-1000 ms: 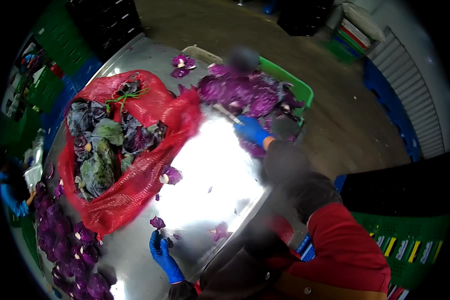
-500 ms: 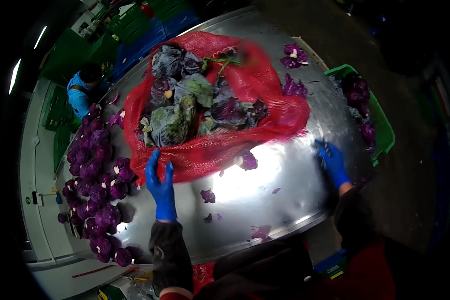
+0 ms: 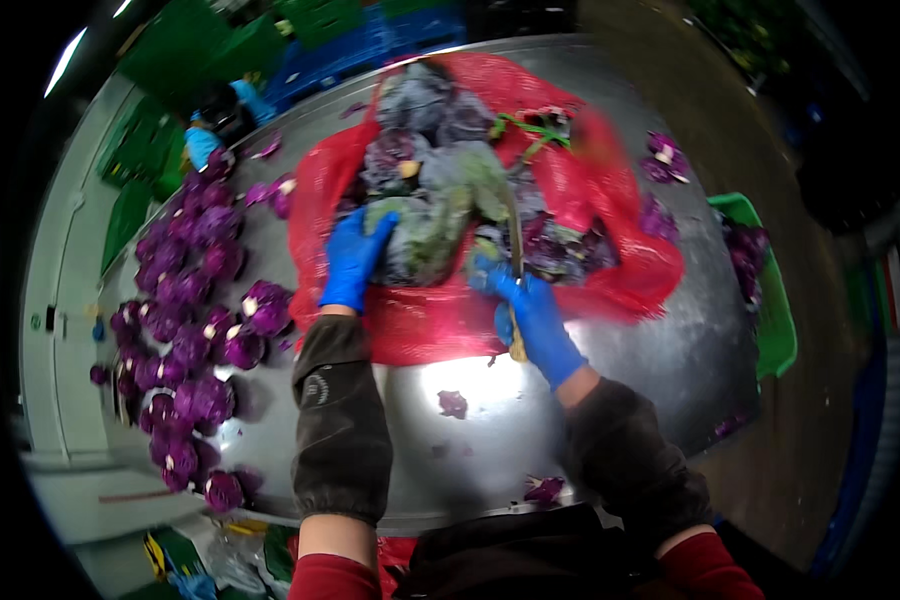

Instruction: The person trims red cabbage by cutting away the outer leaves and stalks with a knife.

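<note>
Several red cabbages with grey-green outer leaves (image 3: 425, 240) lie heaped on a spread red mesh bag (image 3: 420, 335). My left hand (image 3: 353, 258), in a blue glove, is at the left side of the nearest cabbage, its fingers apart; whether it presses on the leaves I cannot tell. My right hand (image 3: 532, 318), also gloved in blue, is closed around the handle of a knife. The knife's narrow blade (image 3: 515, 232) points away from me, over the leaves to the right of that cabbage. Its light brown handle end shows below my fingers.
Many trimmed purple cabbages (image 3: 185, 290) cover the left side of the metal table (image 3: 660, 390). Loose leaf scraps (image 3: 452, 404) lie near me. A green crate (image 3: 775, 330) with purple leaves stands off the right edge. Beyond the far left edge is a person in blue (image 3: 202, 145).
Both hands have moved forward to the heap: the left from the bag's near edge to a cabbage, the right inward from the bare metal at right. My view has shifted too.
</note>
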Available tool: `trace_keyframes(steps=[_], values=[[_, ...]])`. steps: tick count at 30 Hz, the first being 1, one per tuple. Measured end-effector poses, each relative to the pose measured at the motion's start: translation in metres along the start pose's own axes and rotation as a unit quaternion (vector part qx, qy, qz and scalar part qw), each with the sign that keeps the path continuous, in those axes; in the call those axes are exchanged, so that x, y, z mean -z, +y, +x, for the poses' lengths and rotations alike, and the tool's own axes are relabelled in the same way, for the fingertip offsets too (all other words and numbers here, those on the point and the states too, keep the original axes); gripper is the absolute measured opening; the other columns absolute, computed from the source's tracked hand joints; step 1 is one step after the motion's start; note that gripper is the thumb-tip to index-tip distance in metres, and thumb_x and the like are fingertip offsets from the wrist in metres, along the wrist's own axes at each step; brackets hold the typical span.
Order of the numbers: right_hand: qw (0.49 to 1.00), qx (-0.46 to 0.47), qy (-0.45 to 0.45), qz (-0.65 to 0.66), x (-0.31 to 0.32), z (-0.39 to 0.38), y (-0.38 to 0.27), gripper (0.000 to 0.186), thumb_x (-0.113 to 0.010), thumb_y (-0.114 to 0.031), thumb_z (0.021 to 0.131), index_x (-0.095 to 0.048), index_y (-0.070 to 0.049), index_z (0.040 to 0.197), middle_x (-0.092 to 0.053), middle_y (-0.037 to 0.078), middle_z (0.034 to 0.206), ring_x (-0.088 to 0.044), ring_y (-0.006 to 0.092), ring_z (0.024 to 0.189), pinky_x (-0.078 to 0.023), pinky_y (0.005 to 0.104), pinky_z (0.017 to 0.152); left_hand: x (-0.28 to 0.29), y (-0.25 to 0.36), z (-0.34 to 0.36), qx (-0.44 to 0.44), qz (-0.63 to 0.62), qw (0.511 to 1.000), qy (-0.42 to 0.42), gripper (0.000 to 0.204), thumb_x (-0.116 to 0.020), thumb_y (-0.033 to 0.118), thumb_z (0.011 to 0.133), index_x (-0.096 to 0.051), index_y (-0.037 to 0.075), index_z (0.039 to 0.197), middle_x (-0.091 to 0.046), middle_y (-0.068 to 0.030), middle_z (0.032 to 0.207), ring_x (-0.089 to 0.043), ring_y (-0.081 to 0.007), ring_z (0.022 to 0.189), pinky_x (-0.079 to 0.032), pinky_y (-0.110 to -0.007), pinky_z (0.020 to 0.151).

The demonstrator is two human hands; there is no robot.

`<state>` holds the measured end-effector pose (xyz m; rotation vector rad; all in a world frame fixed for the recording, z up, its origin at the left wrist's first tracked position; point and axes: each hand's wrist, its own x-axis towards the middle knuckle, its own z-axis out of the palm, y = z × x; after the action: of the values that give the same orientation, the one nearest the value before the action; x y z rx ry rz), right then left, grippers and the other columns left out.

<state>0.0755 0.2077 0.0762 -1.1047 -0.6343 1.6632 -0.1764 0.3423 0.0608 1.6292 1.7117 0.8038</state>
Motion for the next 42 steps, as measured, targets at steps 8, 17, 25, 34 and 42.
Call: trace_keyframes(steps=[8, 17, 25, 34, 42], values=[[0.974, -0.201, 0.073, 0.069, 0.006, 0.068, 0.076, 0.058, -0.05, -0.073, 0.086, -0.063, -0.017, 0.092, -0.045, -0.001, 0.049, -0.036, 0.013, 0.033, -0.027, 0.0283, 0.03, -0.024, -0.001, -0.114, -0.072, -0.021, 0.994, 0.082, 0.054, -0.085, 0.036, 0.073, -0.059, 0.006, 0.11, -0.051, -0.0189, 0.128, -0.046, -0.0315, 0.128, -0.04, -0.04, 0.104], [0.979, -0.195, 0.058, -0.005, 0.004, 0.035, 0.07, 0.038, -0.059, -0.056, 0.09, -0.057, -0.017, 0.09, -0.047, 0.0, 0.054, -0.042, 0.013, 0.038, -0.031, 0.0262, 0.034, -0.056, -0.03, -0.138, -0.052, -0.316, 0.938, 0.131, 0.082, -0.08, 0.024, 0.079, -0.033, 0.002, 0.143, -0.038, -0.0161, 0.148, -0.036, -0.027, 0.138, -0.029, -0.039, 0.115], [0.991, -0.055, -0.102, -0.069, 0.085, -0.081, 0.08, 0.022, -0.075, -0.008, 0.081, -0.054, -0.007, 0.087, -0.053, 0.001, 0.061, -0.051, 0.0098, 0.047, -0.039, 0.0259, 0.043, -0.034, -0.006, -0.236, 0.041, -0.437, 0.898, -0.004, 0.069, -0.052, 0.038, 0.098, -0.027, 0.004, 0.152, -0.037, -0.011, 0.152, -0.037, -0.0198, 0.138, -0.031, -0.04, 0.113], [0.992, -0.122, -0.008, -0.007, 0.138, -0.229, 0.12, 0.035, -0.069, -0.006, 0.082, -0.061, -0.002, 0.116, -0.064, 0.003, 0.083, -0.058, 0.0094, 0.068, -0.046, 0.0253, 0.06, -0.051, 0.016, -0.313, 0.011, -0.349, 0.915, -0.204, 0.111, -0.086, 0.017, 0.064, -0.022, 0.008, 0.154, -0.031, -0.0095, 0.155, -0.035, -0.0242, 0.14, -0.034, -0.04, 0.114], [0.979, -0.106, -0.051, -0.168, 0.12, -0.269, 0.103, 0.049, -0.068, -0.009, 0.079, -0.057, -0.006, 0.127, -0.064, 0.004, 0.113, -0.062, 0.013, 0.095, -0.05, 0.0313, 0.087, -0.057, 0.057, -0.342, 0.059, -0.262, 0.957, -0.112, 0.087, -0.074, 0.01, 0.083, -0.023, 0.005, 0.153, -0.037, -0.0127, 0.149, -0.044, -0.0251, 0.131, -0.036, -0.038, 0.111]])
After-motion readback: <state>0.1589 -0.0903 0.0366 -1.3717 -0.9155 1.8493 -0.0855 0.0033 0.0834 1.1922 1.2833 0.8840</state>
